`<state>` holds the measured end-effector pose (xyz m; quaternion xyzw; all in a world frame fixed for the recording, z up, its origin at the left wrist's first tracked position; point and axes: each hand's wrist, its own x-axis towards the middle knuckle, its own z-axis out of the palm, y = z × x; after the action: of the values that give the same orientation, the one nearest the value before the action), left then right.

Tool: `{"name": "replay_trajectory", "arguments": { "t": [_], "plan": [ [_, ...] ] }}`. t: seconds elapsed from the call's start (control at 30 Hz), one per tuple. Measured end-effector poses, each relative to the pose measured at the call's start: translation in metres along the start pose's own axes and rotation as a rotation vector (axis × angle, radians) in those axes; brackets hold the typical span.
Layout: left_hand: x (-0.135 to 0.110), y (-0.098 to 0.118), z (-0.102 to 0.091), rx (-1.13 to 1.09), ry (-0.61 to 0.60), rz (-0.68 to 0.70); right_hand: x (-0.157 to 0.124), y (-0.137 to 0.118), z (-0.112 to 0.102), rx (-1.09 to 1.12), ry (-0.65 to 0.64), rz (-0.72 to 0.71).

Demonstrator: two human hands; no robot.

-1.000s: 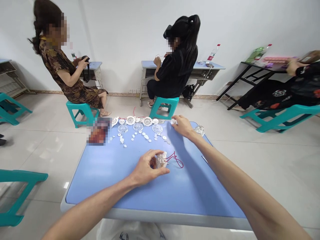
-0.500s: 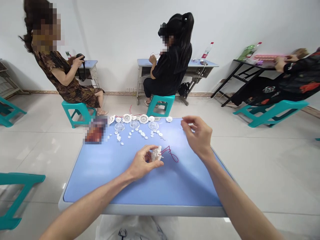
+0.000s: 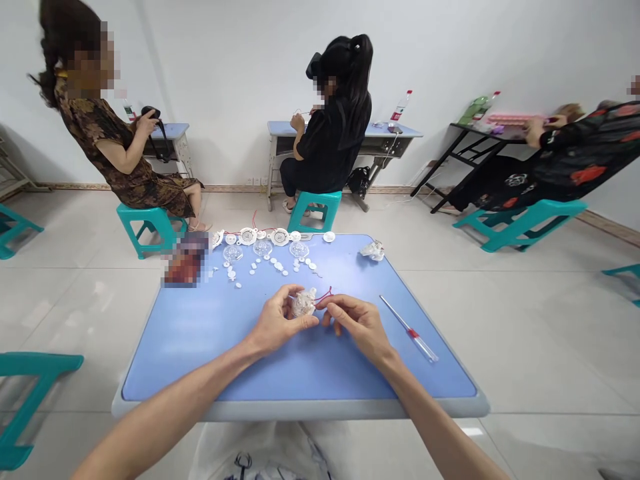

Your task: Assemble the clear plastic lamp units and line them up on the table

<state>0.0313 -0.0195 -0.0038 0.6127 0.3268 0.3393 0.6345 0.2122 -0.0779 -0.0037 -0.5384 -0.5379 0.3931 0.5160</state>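
Showing two hands together near the middle of the blue counter (image 3: 300, 408), the left hand (image 3: 277, 321) clamped on one clear plastic part (image 3: 303, 304) and the right hand (image 3: 357, 325) pinching its single red cord (image 3: 324, 295), with three clear domes (image 3: 263, 249) lying beyond and one screwdriver (image 3: 410, 330) just right of the right hand.

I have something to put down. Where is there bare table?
Bare blue table lies left of your left hand and its wired plastic piece, and between the small screwdriver and the crumpled clear plastic. It's crowded along the far edge, with clear domes and white discs.
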Motion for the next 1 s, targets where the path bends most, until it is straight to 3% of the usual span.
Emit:
{"name": "replay_trajectory", "arguments": {
  "t": [0.13, 0.2, 0.3, 0.4, 0.5, 0.7, 1.0],
  "plan": [
    [0.000, -0.001, 0.002, -0.026, 0.001, 0.015, -0.002, 0.005, -0.003, -0.050, 0.224, -0.106],
    [0.000, 0.001, 0.003, -0.007, 0.012, 0.022, -0.002, 0.008, -0.004, -0.080, 0.264, -0.176],
    [-0.002, 0.005, 0.004, 0.090, 0.032, 0.034, -0.002, 0.008, -0.004, -0.129, 0.167, -0.225],
    [-0.002, 0.006, 0.003, 0.159, 0.046, 0.041, -0.001, 0.005, -0.003, -0.130, 0.010, -0.177],
    [-0.002, 0.002, 0.002, 0.194, 0.043, 0.064, 0.000, 0.004, -0.001, -0.133, -0.062, -0.125],
    [0.001, -0.005, 0.000, 0.223, 0.005, 0.136, -0.001, 0.005, 0.002, -0.120, -0.022, -0.120],
    [0.001, -0.005, 0.002, 0.210, 0.005, 0.129, -0.002, 0.008, 0.004, -0.179, 0.032, -0.169]
  ]
}}
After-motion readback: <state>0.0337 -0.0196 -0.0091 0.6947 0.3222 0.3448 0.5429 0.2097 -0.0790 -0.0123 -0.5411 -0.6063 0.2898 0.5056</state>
